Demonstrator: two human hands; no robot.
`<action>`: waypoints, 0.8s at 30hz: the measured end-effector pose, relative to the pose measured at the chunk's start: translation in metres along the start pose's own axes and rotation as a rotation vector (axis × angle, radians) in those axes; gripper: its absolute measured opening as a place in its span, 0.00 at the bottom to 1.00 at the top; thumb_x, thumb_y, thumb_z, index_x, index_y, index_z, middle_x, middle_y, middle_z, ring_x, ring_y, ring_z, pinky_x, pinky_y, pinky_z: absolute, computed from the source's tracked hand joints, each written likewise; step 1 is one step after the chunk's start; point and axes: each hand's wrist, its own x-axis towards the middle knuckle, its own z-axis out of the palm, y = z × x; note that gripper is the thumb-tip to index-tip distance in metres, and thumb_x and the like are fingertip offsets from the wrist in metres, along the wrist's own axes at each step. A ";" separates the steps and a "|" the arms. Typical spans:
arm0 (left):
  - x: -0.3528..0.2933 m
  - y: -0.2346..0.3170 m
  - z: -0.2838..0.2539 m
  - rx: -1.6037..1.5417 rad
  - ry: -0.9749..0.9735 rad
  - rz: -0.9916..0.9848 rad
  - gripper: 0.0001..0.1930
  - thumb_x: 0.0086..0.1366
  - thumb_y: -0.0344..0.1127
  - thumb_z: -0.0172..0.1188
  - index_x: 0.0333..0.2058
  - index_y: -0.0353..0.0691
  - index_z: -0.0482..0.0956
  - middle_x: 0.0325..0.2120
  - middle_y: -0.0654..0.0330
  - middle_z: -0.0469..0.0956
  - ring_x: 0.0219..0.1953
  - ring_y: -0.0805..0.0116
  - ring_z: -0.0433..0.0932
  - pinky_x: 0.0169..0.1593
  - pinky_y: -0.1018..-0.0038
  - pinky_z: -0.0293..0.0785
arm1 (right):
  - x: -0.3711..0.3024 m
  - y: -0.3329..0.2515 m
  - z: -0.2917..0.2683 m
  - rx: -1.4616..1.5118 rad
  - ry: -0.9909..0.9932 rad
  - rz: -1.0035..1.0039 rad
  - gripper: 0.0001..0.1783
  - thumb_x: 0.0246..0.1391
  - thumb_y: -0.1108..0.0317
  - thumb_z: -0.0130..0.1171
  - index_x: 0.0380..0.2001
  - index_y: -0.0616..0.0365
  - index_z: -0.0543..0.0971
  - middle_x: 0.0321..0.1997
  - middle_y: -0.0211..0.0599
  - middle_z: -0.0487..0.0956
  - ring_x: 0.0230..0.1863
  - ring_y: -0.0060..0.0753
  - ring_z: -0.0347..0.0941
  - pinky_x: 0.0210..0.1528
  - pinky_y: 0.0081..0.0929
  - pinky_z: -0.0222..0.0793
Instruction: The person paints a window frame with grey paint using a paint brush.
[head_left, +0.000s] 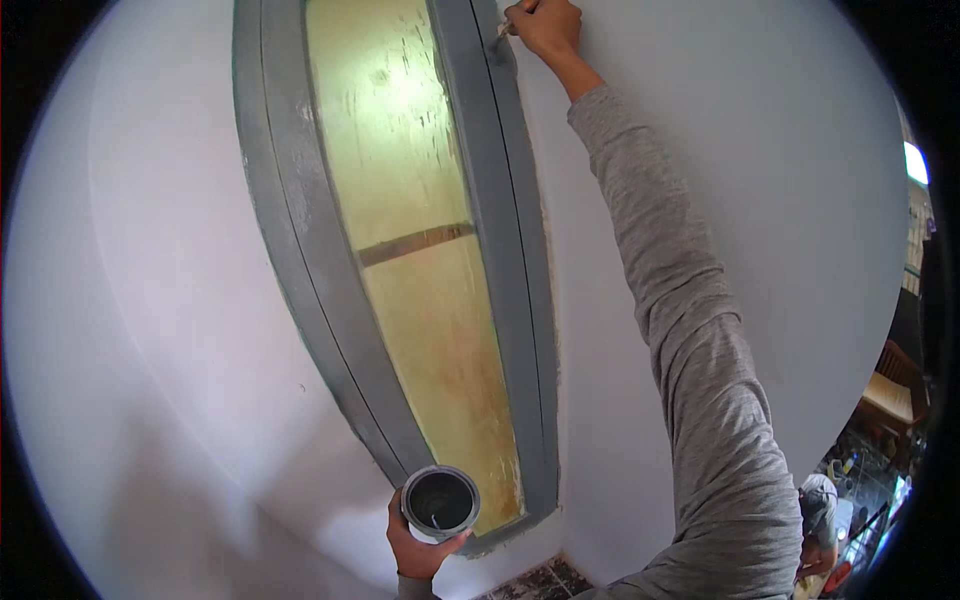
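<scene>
High beside the tall grey frame (490,200), the right hand (548,25) was closed round a brush (503,32), tip leftward against it; the left hand (418,552) (curled round a can (440,469)) sat well below.

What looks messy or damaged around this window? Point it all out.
The glass has dark streaks near its upper right edge, so it looks smeared. The grey frame shows pale patches on its left side, as if unevenly coated, and its outer right edge meets the white wall raggedly.
</scene>
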 end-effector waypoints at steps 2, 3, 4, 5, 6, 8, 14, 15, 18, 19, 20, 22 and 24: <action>0.001 -0.006 -0.001 -0.008 0.014 0.013 0.50 0.36 0.36 0.84 0.59 0.31 0.67 0.51 0.50 0.79 0.53 0.57 0.80 0.59 0.63 0.76 | 0.018 0.004 0.000 0.043 0.043 0.090 0.08 0.52 0.69 0.65 0.27 0.66 0.82 0.26 0.42 0.83 0.27 0.32 0.79 0.35 0.33 0.76; 0.001 -0.008 -0.002 -0.005 0.027 0.013 0.51 0.36 0.36 0.84 0.59 0.31 0.67 0.51 0.50 0.79 0.54 0.56 0.80 0.59 0.63 0.76 | 0.021 0.002 0.001 0.048 0.042 0.081 0.08 0.52 0.69 0.65 0.27 0.66 0.82 0.26 0.42 0.83 0.27 0.32 0.79 0.35 0.33 0.76; 0.003 -0.007 -0.002 -0.015 0.034 0.014 0.51 0.36 0.37 0.85 0.60 0.31 0.67 0.51 0.50 0.79 0.54 0.56 0.80 0.59 0.62 0.76 | 0.022 0.001 0.002 0.094 0.062 0.073 0.08 0.52 0.69 0.65 0.29 0.65 0.82 0.27 0.43 0.84 0.29 0.34 0.80 0.36 0.33 0.76; 0.005 -0.008 -0.002 -0.021 0.038 0.018 0.51 0.36 0.37 0.85 0.60 0.31 0.67 0.51 0.50 0.79 0.54 0.56 0.80 0.59 0.62 0.76 | 0.024 0.001 0.003 0.138 0.082 0.066 0.09 0.53 0.69 0.65 0.30 0.65 0.83 0.28 0.44 0.84 0.30 0.35 0.81 0.37 0.34 0.77; 0.007 -0.009 -0.003 -0.012 0.029 0.024 0.51 0.36 0.37 0.85 0.60 0.31 0.67 0.51 0.49 0.79 0.54 0.56 0.80 0.59 0.62 0.76 | 0.021 0.007 0.004 0.138 0.081 0.060 0.09 0.53 0.69 0.65 0.30 0.65 0.83 0.28 0.44 0.84 0.30 0.35 0.81 0.37 0.34 0.77; 0.009 -0.011 0.000 -0.011 0.021 0.029 0.51 0.36 0.37 0.85 0.60 0.31 0.67 0.51 0.49 0.79 0.54 0.56 0.80 0.59 0.62 0.76 | 0.009 0.023 0.009 0.122 0.165 -0.119 0.11 0.49 0.63 0.65 0.21 0.59 0.80 0.23 0.38 0.85 0.25 0.35 0.82 0.37 0.30 0.79; 0.019 -0.011 0.010 0.004 -0.032 0.030 0.51 0.36 0.37 0.85 0.59 0.31 0.67 0.51 0.49 0.79 0.54 0.56 0.80 0.60 0.62 0.76 | -0.019 0.006 -0.002 -0.294 -0.177 -0.085 0.13 0.50 0.59 0.66 0.21 0.56 0.81 0.22 0.35 0.85 0.27 0.33 0.83 0.39 0.29 0.80; 0.020 -0.014 0.012 -0.018 -0.039 0.036 0.51 0.37 0.37 0.84 0.60 0.30 0.66 0.51 0.49 0.79 0.54 0.56 0.80 0.60 0.62 0.76 | -0.013 0.008 -0.003 -0.401 -0.251 -0.080 0.13 0.50 0.59 0.66 0.21 0.56 0.81 0.22 0.35 0.85 0.27 0.33 0.83 0.39 0.30 0.80; 0.029 -0.018 0.014 -0.044 -0.054 0.044 0.51 0.37 0.37 0.84 0.60 0.30 0.65 0.51 0.48 0.79 0.55 0.56 0.80 0.60 0.61 0.76 | 0.015 0.010 0.004 -0.408 -0.275 -0.115 0.15 0.50 0.57 0.67 0.22 0.59 0.81 0.21 0.37 0.84 0.25 0.30 0.81 0.36 0.29 0.78; 0.031 -0.018 0.014 -0.048 -0.057 0.041 0.52 0.37 0.37 0.84 0.60 0.30 0.65 0.51 0.48 0.79 0.55 0.55 0.80 0.60 0.61 0.76 | 0.020 0.004 0.007 -0.405 -0.278 -0.115 0.15 0.50 0.57 0.67 0.22 0.59 0.81 0.21 0.37 0.84 0.25 0.30 0.81 0.36 0.29 0.78; 0.032 -0.018 0.013 -0.046 -0.053 0.038 0.52 0.37 0.37 0.84 0.60 0.30 0.65 0.51 0.48 0.79 0.55 0.55 0.80 0.60 0.61 0.76 | 0.027 -0.004 0.011 -0.314 -0.224 -0.104 0.12 0.51 0.62 0.67 0.26 0.62 0.82 0.25 0.42 0.84 0.28 0.35 0.81 0.37 0.32 0.77; 0.034 -0.020 0.009 -0.010 -0.033 -0.010 0.54 0.35 0.38 0.86 0.61 0.34 0.64 0.53 0.51 0.77 0.56 0.57 0.78 0.61 0.61 0.75 | 0.044 -0.006 0.026 -0.214 -0.171 -0.095 0.10 0.51 0.67 0.66 0.30 0.66 0.83 0.29 0.47 0.84 0.31 0.40 0.81 0.37 0.36 0.76; 0.033 -0.028 0.006 0.013 0.020 -0.018 0.54 0.35 0.38 0.86 0.61 0.34 0.64 0.53 0.51 0.77 0.56 0.57 0.79 0.61 0.61 0.75 | 0.074 -0.003 0.045 -0.215 -0.047 -0.180 0.11 0.50 0.68 0.66 0.30 0.67 0.82 0.30 0.52 0.83 0.31 0.47 0.81 0.39 0.38 0.76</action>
